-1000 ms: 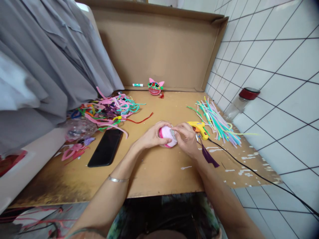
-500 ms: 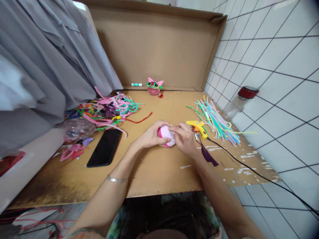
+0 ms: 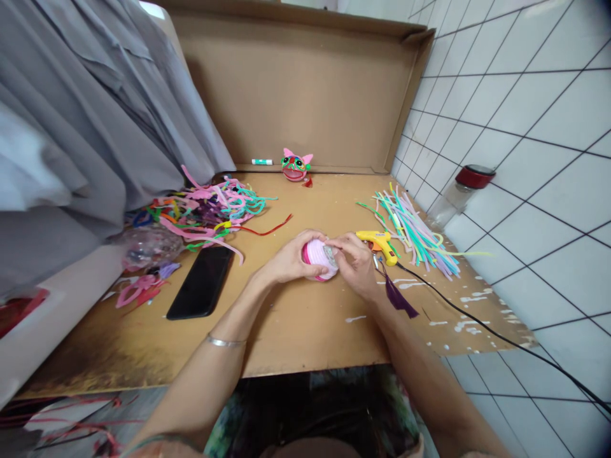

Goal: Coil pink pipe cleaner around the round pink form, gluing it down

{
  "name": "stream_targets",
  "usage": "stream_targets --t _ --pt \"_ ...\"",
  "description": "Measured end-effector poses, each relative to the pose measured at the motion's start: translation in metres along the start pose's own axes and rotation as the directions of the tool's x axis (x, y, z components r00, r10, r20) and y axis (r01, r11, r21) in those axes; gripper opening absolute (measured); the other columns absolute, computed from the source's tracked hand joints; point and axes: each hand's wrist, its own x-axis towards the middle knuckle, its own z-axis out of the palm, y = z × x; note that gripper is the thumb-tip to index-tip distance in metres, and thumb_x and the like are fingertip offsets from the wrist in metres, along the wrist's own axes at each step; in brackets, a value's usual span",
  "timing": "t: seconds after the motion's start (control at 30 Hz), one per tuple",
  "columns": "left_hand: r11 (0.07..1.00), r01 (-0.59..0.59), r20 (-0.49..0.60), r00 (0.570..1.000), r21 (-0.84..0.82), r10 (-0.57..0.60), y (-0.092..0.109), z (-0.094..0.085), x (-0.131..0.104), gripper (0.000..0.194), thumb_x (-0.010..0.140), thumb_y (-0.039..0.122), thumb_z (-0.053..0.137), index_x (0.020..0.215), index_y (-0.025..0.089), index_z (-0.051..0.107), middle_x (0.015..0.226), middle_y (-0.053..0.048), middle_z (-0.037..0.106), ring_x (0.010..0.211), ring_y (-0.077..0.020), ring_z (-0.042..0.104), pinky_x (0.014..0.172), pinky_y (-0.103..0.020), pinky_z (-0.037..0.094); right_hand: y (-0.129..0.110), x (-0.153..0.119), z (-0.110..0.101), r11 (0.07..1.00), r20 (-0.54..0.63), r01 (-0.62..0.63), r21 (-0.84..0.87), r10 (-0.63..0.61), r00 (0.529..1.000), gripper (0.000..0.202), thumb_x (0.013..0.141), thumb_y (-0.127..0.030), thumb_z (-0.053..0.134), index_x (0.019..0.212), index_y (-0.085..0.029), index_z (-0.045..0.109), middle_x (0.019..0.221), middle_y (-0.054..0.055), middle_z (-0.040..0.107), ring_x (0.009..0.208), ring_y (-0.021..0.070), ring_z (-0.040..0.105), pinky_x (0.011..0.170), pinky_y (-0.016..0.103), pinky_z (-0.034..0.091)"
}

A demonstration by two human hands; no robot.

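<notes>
My left hand (image 3: 289,259) is wrapped round a small ball (image 3: 316,254) coiled in pale pink pipe cleaner, with a deeper pink band on its left side. A greyish patch shows on the ball's right side. There my right hand (image 3: 356,261) touches the ball with bent thumb and index finger; whether a pipe cleaner end is pinched between them is too small to tell. Just beyond the right hand lies a yellow glue gun (image 3: 379,243) with a black cord. A purple tassel (image 3: 398,298) rests beside the right wrist.
Loose pipe cleaners (image 3: 415,232) lie at the right, and a tangled heap (image 3: 214,207) at the left. A black phone (image 3: 200,283) is near my left forearm. At the back stand a pink animal-head figure (image 3: 294,165) and a marker (image 3: 262,162) before a cardboard wall (image 3: 305,89).
My right fingers have shifted slightly on the ball, and more of its greyish patch shows. My left hand keeps its hold in nearly the same place.
</notes>
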Motion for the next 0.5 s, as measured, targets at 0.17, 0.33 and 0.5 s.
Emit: stream_targets --t 0.17,0.33,0.5 --pt "1.0 0.019 -0.018 1.0 -0.017 -0.019 0.002 0.0 -0.001 0.057 0.061 0.032 0.08 0.111 0.019 0.056 0.12 -0.009 0.058 0.111 -0.0254 0.057 0.103 -0.044 0.044 0.001 0.001 0.0 0.995 -0.069 -0.07 0.071 0.075 0.995 0.021 0.089 -0.022 0.052 0.098 -0.024 0.071 0.09 0.003 0.067 0.087 0.0171 0.063 0.078 0.031 0.051" --pt "0.999 0.017 -0.007 1.0 -0.028 -0.018 0.003 0.0 0.0 0.056 0.061 0.03 0.079 0.111 0.017 0.055 0.12 -0.011 0.058 0.112 -0.026 0.057 0.104 -0.044 0.043 0.01 0.001 0.003 0.986 -0.126 -0.158 0.047 0.163 0.979 0.019 0.085 -0.024 0.054 0.092 -0.021 0.071 0.087 0.003 0.068 0.08 0.0165 0.062 0.075 0.03 0.051" --pt "0.998 0.038 -0.011 0.999 -0.047 -0.038 0.002 0.0 0.0 0.056 0.06 0.03 0.078 0.11 0.018 0.055 0.122 -0.01 0.058 0.112 -0.0257 0.057 0.103 -0.042 0.044 0.027 -0.001 0.007 0.94 -0.15 -0.34 0.021 0.34 0.929 0.021 0.083 -0.028 0.052 0.094 -0.021 0.069 0.091 0.006 0.072 0.08 0.0189 0.066 0.077 0.034 0.053"
